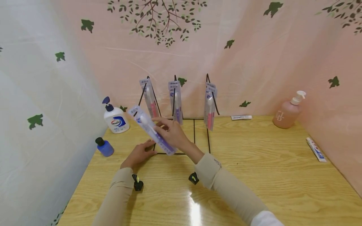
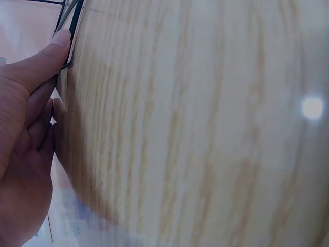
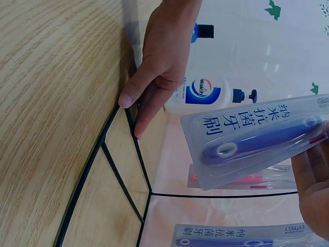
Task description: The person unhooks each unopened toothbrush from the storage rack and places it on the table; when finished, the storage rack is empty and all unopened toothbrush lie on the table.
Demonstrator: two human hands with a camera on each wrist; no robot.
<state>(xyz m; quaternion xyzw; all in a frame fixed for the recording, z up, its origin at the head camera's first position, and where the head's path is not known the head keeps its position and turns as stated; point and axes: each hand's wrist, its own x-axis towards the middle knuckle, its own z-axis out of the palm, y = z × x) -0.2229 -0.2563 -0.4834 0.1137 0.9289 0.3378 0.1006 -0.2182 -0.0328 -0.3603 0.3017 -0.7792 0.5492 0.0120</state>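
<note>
A black wire display rack (image 1: 194, 135) stands on the table with packaged toothbrushes on its hooks. My right hand (image 1: 173, 133) holds a purple toothbrush in a clear blister pack (image 1: 150, 128), tilted, its top end at the tip of the left hook. Whether the hook passes through the pack's hole I cannot tell. Behind it hangs a pink packaged toothbrush (image 1: 152, 103); a purple one (image 1: 176, 105) hangs in the middle and pink ones (image 1: 210, 110) on the right. My left hand (image 1: 139, 153) grips the rack's front left base corner, thumb on the wire in the left wrist view.
Left of the rack stand a white pump bottle (image 1: 116, 121) and a small blue bottle (image 1: 105, 148). A toothpaste tube (image 1: 241, 117) lies by the back wall, another tube (image 1: 316, 150) at the right edge. A pink pump bottle (image 1: 287, 113) stands in the right corner.
</note>
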